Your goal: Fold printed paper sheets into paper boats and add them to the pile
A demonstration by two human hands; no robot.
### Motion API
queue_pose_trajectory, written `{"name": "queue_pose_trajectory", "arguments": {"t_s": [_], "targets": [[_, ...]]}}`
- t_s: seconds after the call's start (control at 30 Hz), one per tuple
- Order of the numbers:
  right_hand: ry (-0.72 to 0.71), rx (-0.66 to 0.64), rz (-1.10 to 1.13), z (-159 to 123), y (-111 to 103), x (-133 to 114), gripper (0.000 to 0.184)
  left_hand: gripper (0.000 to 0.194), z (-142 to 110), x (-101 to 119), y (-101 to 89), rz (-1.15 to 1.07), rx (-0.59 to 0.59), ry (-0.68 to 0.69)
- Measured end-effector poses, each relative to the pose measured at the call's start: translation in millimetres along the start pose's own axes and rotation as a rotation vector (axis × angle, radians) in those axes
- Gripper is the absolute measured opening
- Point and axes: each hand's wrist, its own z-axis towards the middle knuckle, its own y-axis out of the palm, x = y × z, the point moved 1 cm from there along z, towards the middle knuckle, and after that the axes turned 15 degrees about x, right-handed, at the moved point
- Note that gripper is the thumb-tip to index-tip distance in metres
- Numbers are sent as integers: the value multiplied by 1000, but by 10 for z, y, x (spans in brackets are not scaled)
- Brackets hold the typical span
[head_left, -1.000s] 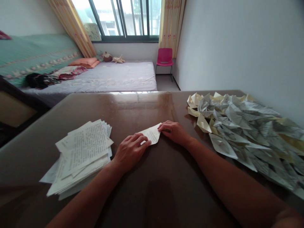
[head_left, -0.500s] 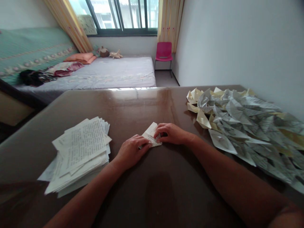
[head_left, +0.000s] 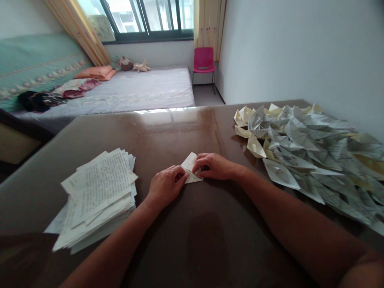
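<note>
A small folded sheet of paper (head_left: 189, 162) lies on the brown table between my hands, with a triangular flap folded over at its near side. My left hand (head_left: 167, 183) is closed at the paper's left corner, thumb and fingers pinching it. From the other side my right hand (head_left: 215, 166) has its fingertips curled down on the flap, gripping the paper. Parts of the flap are hidden under the fingers.
On the left lies a stack of printed sheets (head_left: 100, 192). A large heap of folded paper boats (head_left: 312, 148) covers the table's (head_left: 168, 136) right side along the wall. Beyond the table are a bed (head_left: 156, 86) and a pink chair (head_left: 204, 60).
A flap on the paper's near side now lies folded into a triangle with a crisp edge. My left fingers have curled in more. The view has shifted slightly.
</note>
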Motion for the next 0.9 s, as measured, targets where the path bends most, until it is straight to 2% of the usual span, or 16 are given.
{"name": "queue_pose_trajectory", "arguments": {"t_s": [0.47,0.67,0.77,0.9], "targets": [[-27,7,-38,4,22,11,16,21,38,58,6,126,-74,-49],[-25,26,-78,5,31,-22,13,22,28,52,17,137,-60,-38],[-8,35,-103,3,36,-22,19,21,22,55,21,139,-63,-37],[-32,-3,-87,-5,27,-21,15,18,20,77,9,140,-69,-68]]}}
